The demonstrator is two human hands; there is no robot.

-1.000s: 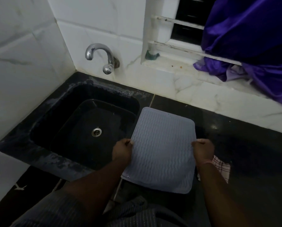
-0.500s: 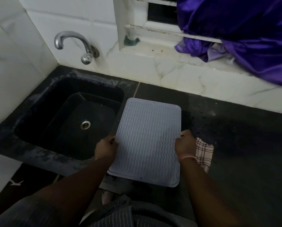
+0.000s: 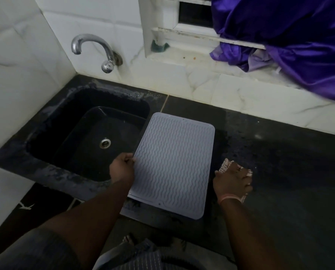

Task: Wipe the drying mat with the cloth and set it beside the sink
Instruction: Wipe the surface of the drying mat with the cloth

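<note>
The grey drying mat (image 3: 172, 164) with a wavy ribbed surface lies on the black counter (image 3: 291, 172), just right of the black sink (image 3: 46, 168). Its left edge slightly overhangs the basin. My left hand (image 3: 121, 170) pinches the mat's left edge near the middle. My right hand (image 3: 230, 182) is off the mat and rests with spread fingers on the red-and-white checked cloth (image 3: 226, 165), which lies on the counter right of the mat. The hand covers most of the cloth.
A chrome tap (image 3: 96, 49) sticks out of the white tiled wall above the sink. Purple fabric (image 3: 299, 45) hangs over the window sill at the back right. A small green object (image 3: 159, 46) sits on the sill. The counter's front edge runs just below the mat.
The mat has gone from held up in both hands to lying on the counter. My right hand let go of its right edge and moved right onto the cloth.
</note>
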